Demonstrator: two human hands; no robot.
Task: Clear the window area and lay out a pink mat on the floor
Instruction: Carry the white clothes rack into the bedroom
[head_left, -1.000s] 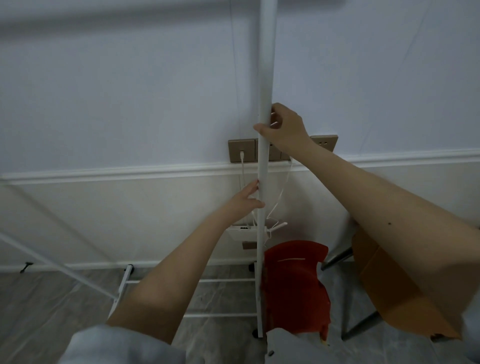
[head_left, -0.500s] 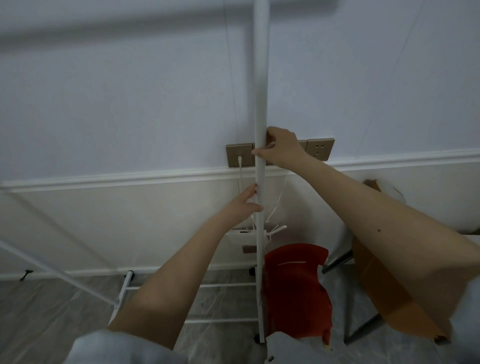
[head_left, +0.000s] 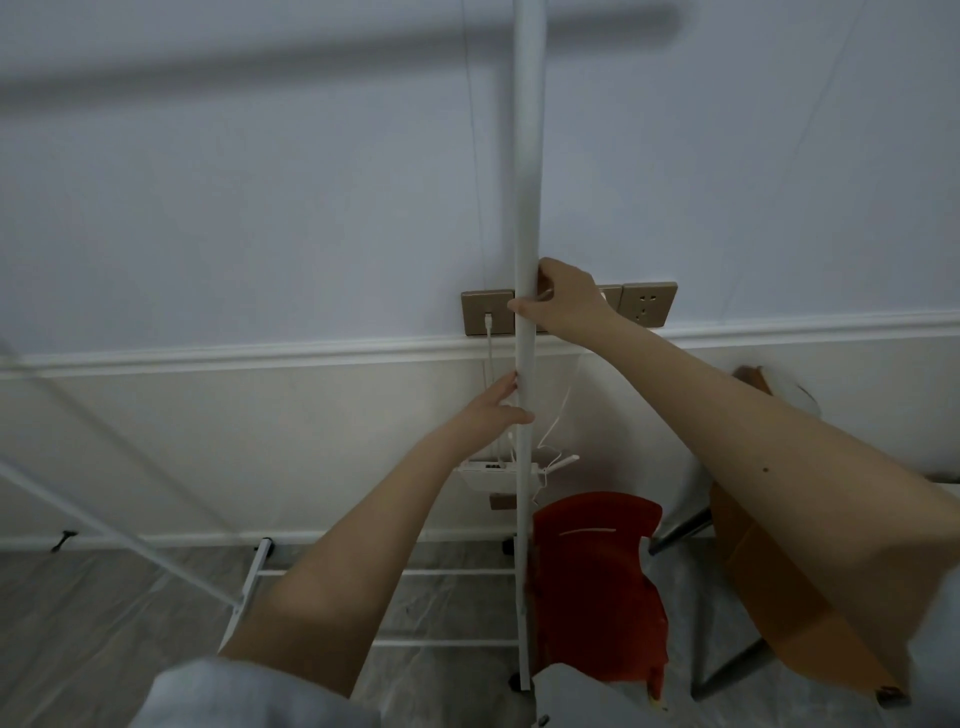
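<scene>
A white metal rack stands against the wall, and its tall upright pole runs from the top of the view down to the floor. My right hand grips the pole at socket height, thumb in front. Lower down, my left hand holds the same pole with thumb and fingers round it. The rack's low rungs lie near the floor on the left. No pink mat is in view.
A red plastic stool stands right of the pole's foot. An orange-brown chair is at far right. Brown wall sockets with a white cable feed a white router. A slanted white bar crosses at left.
My right hand has slid down the pole from above the sockets to their level. The left hand has stayed at about the same spot. The view has tilted slightly.
</scene>
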